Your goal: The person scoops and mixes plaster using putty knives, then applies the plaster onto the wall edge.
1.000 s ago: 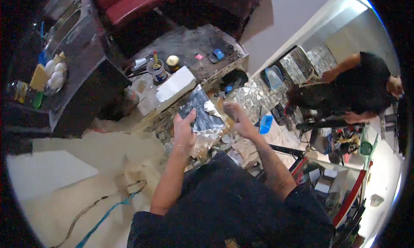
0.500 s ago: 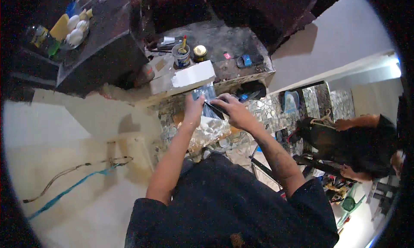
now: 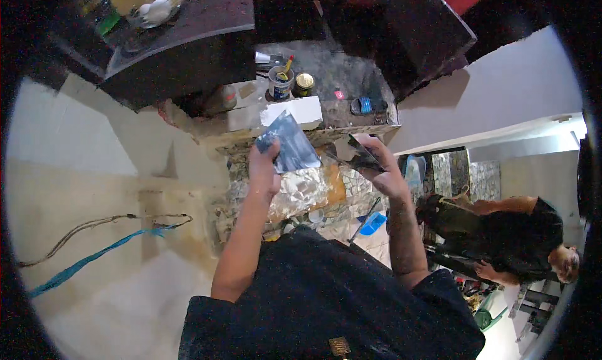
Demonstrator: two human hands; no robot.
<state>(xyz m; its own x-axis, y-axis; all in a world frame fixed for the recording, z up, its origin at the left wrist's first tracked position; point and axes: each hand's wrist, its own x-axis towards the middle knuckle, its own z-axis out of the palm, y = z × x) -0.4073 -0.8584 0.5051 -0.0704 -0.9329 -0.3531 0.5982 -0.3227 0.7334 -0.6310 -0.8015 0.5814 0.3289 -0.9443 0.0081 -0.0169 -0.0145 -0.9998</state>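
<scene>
My left hand (image 3: 262,171) grips one corner of a flat, smooth, grey-blue plate (image 3: 295,148), tilted, with whitish smears on it. To its right, my right hand (image 3: 390,175) is closed around a thin, dark, flat-edged piece (image 3: 364,154); its exact kind does not show. The two pieces are apart, with a gap between them. Both are held up in front of a ledge. Below them lies a whitish, plaster-spattered sheet (image 3: 298,194) on the mosaic-patterned floor.
On the ledge stand a white block (image 3: 307,111), a tub with a yellow-handled brush (image 3: 280,89), an opened can (image 3: 304,84) and a blue-strapped slipper (image 3: 362,105). A blue dustpan (image 3: 373,223) lies right of my body. Another person (image 3: 508,234) is at the right. Blue cord (image 3: 94,263) hangs on the left wall.
My hands have come apart: the right has moved right with the dark piece, the left slightly left with the plate, which now shows its broad face. The whole view has shifted.
</scene>
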